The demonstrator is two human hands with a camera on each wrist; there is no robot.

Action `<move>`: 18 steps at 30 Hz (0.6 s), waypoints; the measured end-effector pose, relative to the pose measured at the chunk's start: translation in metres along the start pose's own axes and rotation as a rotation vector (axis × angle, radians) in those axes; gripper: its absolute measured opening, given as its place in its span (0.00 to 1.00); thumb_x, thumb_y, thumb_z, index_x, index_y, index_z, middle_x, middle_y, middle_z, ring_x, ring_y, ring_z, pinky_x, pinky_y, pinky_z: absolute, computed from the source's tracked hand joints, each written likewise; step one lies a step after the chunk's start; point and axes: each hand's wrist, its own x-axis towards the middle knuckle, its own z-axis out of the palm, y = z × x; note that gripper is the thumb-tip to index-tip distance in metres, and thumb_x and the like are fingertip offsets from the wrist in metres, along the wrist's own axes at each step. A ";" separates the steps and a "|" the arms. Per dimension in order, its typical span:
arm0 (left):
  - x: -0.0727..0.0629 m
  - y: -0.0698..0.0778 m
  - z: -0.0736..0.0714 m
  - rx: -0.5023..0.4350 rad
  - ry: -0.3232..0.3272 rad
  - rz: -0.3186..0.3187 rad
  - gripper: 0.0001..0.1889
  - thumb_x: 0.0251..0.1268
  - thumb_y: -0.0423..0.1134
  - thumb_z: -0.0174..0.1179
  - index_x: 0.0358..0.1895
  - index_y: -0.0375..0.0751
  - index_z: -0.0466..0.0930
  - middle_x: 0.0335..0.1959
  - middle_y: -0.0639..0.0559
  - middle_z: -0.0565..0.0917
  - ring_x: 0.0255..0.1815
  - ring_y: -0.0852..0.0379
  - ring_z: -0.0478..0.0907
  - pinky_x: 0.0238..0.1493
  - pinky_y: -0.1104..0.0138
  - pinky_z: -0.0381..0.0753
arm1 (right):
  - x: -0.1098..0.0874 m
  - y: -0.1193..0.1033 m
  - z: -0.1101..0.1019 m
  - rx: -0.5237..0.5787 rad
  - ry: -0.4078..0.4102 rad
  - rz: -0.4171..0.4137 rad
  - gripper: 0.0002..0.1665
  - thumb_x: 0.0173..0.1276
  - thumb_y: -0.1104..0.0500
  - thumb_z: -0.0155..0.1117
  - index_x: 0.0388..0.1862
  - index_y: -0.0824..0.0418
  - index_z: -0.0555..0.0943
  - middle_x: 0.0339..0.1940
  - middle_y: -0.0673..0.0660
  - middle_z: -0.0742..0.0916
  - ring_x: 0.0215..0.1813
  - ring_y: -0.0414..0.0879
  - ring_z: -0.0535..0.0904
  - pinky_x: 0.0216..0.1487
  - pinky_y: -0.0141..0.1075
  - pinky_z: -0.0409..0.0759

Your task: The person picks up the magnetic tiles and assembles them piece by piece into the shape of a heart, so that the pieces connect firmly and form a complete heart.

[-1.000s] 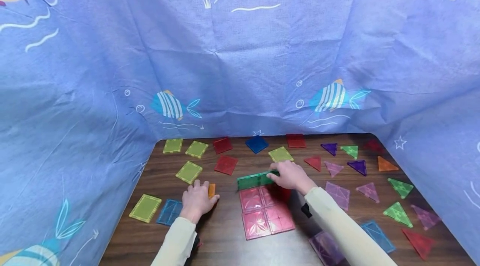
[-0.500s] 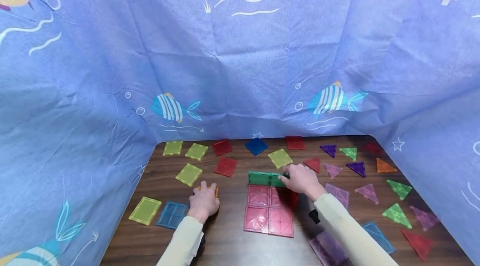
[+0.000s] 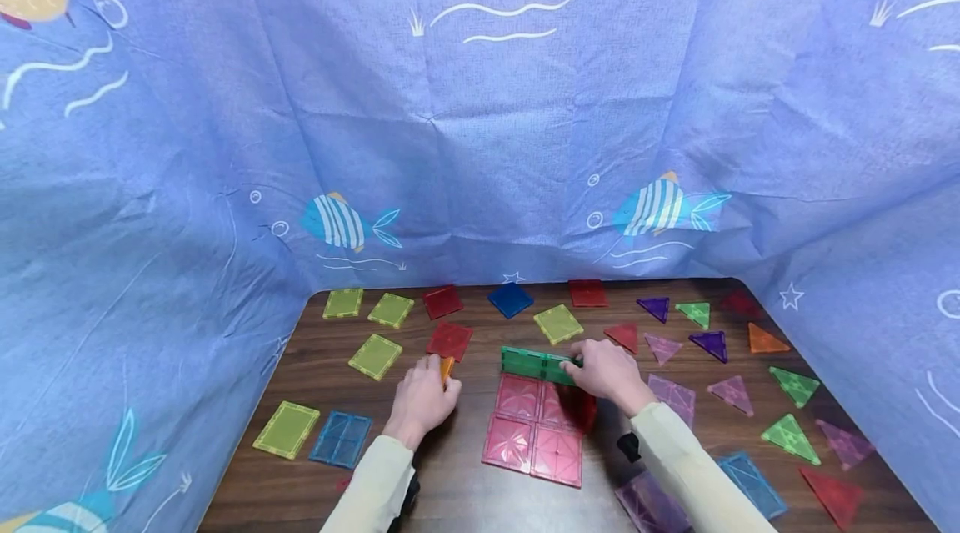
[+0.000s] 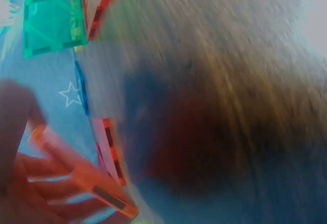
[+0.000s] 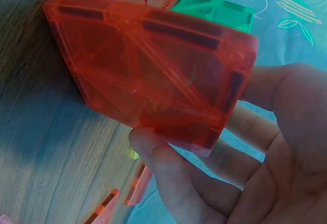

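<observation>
My left hand grips an orange magnetic tile, lifted off the table and seen edge-on in the left wrist view. To its right lie four-square pink tiles, flat and joined in a block. Along the block's far edge stands a row of green magnetic tiles. My right hand holds the right end of that row, fingers around the corner. At this corner a red tile stands upright on the block's right side; from above, the hand partly hides it.
Yellow squares, a blue window-like tile and red squares lie left and behind. Several triangles and purple squares spread over the right. A blue fabric curtain surrounds the wooden table.
My left hand has picked up the orange tile and moved it rightward and away. The green row has shifted right and turned to line up with the pink block, the right hand staying on it.
</observation>
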 end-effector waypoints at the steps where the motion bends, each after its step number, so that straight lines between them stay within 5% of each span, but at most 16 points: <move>1: 0.001 0.001 0.001 -0.019 0.015 0.005 0.11 0.60 0.38 0.58 0.39 0.34 0.76 0.34 0.38 0.83 0.32 0.37 0.83 0.34 0.46 0.82 | 0.000 0.000 0.000 0.002 -0.002 0.002 0.11 0.67 0.46 0.69 0.33 0.51 0.83 0.20 0.48 0.79 0.25 0.46 0.73 0.23 0.40 0.69; 6: 0.003 0.008 0.001 -0.064 0.032 0.005 0.03 0.63 0.31 0.55 0.35 0.33 0.74 0.24 0.33 0.83 0.26 0.35 0.84 0.27 0.47 0.81 | 0.000 0.001 0.001 0.015 -0.011 0.004 0.10 0.68 0.47 0.69 0.34 0.51 0.85 0.20 0.48 0.80 0.25 0.45 0.74 0.24 0.39 0.69; 12: 0.005 0.021 -0.002 -0.122 0.008 0.016 0.04 0.67 0.33 0.55 0.37 0.35 0.75 0.23 0.35 0.83 0.26 0.36 0.84 0.27 0.47 0.80 | 0.000 0.001 0.001 0.027 -0.012 -0.003 0.10 0.68 0.47 0.69 0.34 0.52 0.84 0.20 0.48 0.80 0.25 0.44 0.74 0.24 0.38 0.70; 18: 0.016 0.040 -0.006 -0.260 -0.081 0.005 0.07 0.71 0.33 0.53 0.43 0.33 0.78 0.27 0.43 0.83 0.24 0.50 0.80 0.29 0.55 0.81 | -0.001 0.000 0.002 0.027 0.002 0.000 0.10 0.68 0.47 0.69 0.32 0.51 0.83 0.20 0.48 0.79 0.24 0.45 0.73 0.23 0.38 0.68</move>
